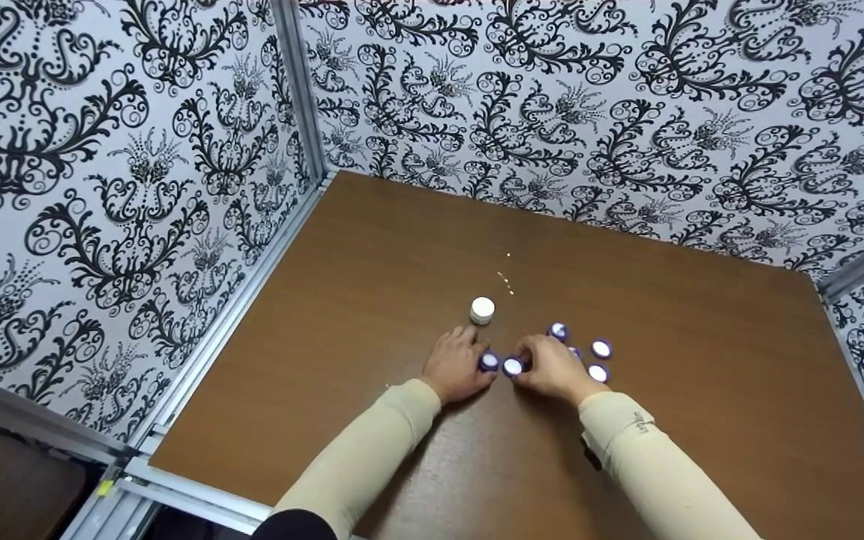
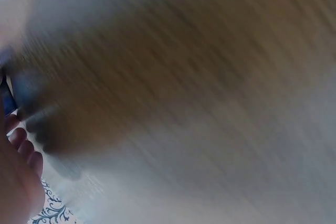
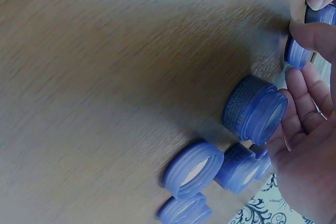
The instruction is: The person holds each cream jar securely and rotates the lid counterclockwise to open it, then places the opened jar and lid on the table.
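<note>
My left hand (image 1: pixel 458 365) holds a small blue jar (image 1: pixel 489 362) upright on the brown table, thumb in front and fingers behind. Just to its right, my right hand (image 1: pixel 554 369) pinches a blue screw lid (image 1: pixel 512 367) between thumb and fingers, its white inside facing up. In the right wrist view the pinched lid (image 3: pixel 298 53) is on edge beside the left hand's jar (image 3: pixel 329 15). By the right palm stands another blue jar (image 3: pixel 254 109). The left wrist view shows mostly table, with curled fingers (image 2: pixel 23 148) at its left edge.
Right of my right hand lie more blue lids (image 1: pixel 601 349) with white insides and a blue jar (image 1: pixel 558 331). A short stack of white discs (image 1: pixel 482 310) stands beyond my left hand. Small white bits (image 1: pixel 505 281) lie farther back. Patterned walls (image 1: pixel 552 112) border the table.
</note>
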Demonstrator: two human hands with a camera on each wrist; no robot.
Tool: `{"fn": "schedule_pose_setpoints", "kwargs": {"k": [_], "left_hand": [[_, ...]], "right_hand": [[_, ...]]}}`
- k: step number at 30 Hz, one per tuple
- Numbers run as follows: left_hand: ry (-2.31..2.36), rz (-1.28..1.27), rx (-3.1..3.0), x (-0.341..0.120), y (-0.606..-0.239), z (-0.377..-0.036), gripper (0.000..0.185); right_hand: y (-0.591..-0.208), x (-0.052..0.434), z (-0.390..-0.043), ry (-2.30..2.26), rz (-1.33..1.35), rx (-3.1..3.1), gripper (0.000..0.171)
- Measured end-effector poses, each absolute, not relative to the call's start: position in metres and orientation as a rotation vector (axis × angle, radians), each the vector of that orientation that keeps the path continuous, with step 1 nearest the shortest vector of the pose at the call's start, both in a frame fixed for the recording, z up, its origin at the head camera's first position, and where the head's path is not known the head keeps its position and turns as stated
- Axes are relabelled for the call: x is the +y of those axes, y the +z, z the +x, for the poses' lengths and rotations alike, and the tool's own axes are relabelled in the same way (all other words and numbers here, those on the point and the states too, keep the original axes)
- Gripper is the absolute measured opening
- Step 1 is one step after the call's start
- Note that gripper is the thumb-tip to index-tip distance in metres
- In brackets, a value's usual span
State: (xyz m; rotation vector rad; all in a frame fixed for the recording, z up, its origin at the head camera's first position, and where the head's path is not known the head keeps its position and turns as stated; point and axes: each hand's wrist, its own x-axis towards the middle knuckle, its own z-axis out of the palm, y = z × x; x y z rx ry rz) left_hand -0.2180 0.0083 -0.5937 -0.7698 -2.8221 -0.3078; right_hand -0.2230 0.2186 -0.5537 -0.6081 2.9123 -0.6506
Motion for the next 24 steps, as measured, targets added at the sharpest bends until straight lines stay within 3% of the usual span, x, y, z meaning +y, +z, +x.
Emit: {"fn": "schedule_pose_setpoints", "kwargs": {"k": [24], "left_hand": [[-0.679, -0.642, -2.901, -0.002, -0.582, -0.221, 0.041]], "right_hand": [[-0.553, 0.218, -0.222, -0.645, -0.627, 2.904, 0.037]]}}
